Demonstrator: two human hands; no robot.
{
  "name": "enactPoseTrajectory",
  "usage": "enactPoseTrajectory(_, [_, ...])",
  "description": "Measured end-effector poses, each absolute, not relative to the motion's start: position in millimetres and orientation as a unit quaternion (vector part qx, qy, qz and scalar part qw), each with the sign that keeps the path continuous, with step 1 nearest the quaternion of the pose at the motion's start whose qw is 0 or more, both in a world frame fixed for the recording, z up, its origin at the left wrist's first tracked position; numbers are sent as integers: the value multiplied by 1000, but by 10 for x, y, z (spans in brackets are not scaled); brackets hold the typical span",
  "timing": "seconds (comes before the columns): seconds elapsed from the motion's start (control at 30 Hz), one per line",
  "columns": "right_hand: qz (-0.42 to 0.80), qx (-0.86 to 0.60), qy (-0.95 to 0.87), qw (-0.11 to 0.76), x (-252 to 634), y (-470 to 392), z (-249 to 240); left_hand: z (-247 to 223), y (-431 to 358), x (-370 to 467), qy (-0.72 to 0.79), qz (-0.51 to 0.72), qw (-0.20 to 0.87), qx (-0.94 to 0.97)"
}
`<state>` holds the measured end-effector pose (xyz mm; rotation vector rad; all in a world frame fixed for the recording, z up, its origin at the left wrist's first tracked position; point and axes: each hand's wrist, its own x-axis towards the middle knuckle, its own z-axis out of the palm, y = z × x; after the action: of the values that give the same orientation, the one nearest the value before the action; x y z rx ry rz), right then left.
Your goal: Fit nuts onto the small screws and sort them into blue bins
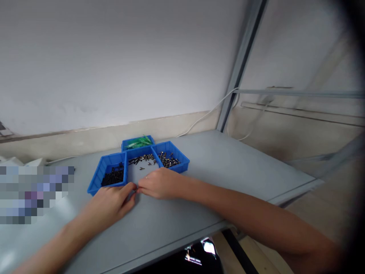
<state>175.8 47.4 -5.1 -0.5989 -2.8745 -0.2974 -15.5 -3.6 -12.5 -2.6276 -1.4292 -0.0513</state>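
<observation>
My left hand (pixel 115 199) and my right hand (pixel 158 184) meet at the fingertips just in front of the blue bins. Both are closed in a pinch; whatever lies between the fingers is too small to make out. Beside my left hand is a blue bin (pixel 95 175) with black screw-like pieces (pixel 112 177). Behind my right hand stands another blue bin (pixel 184 164) holding small shiny metal fittings (pixel 168 160). Between these bins, more black pieces (pixel 135 161) and metal fittings (pixel 146 156) lie loose, with one fitting (pixel 142 168) nearer my hands.
A third blue bin (pixel 123 147) with green strips (pixel 139 142) stands at the back by the wall. A white cable (pixel 199 120) runs along the wall to a grey metal post (pixel 239 68). The grey table's front edge (pixel 171 253) is close to me. The left side is blurred out.
</observation>
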Motion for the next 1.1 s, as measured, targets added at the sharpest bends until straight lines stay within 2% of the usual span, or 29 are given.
enactPoseTrajectory(0.37, [-100, -191, -970, 112, 1746, 455, -75, -125, -35, -147, -466, -18, 62, -882])
enactPoseTrajectory(0.87, [-73, -190, -978, 54, 1760, 518, -119, -99, -31, -169, -469, -61, 58, -879])
enactPoseTrajectory(1.0, [-90, -208, -971, 78, 1746, 500, -131, -85, -38, -167, -473, -64, 64, -876])
enactPoseTrajectory(1.1, [-39, -252, -960, 110, 1738, 486, -101, -74, -37, -166, -480, -61, 68, -872])
